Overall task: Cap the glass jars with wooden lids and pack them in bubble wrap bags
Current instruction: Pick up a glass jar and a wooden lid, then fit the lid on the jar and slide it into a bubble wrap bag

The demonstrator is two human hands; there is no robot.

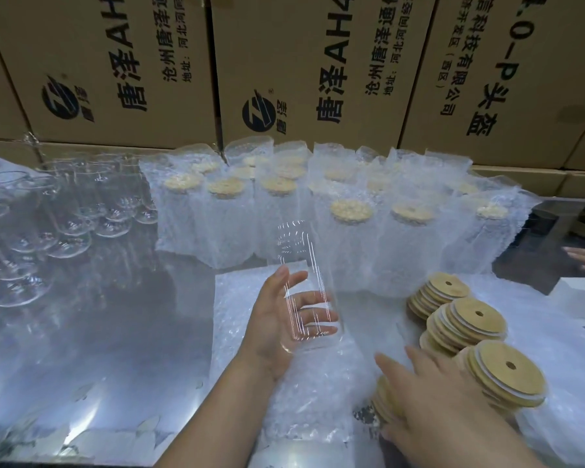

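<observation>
Left hand grips uncapped glass jar at centre frame; right hand, fingers spread, rests on wooden lids lower right. Advise keeping the jar upright and seating one lid squarely.

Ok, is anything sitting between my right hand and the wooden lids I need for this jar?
Nothing visible. The right hand already rests over the nearest stack of wooden lids, with more stacks just beyond. The left hand holds the uncapped glass jar upright beside them.

A reflective metal table carries everything. Empty glass jars stand at ten o'clock and bagged, capped jars at twelve. Flat bubble wrap bags lie at six, wooden lids at four.
</observation>
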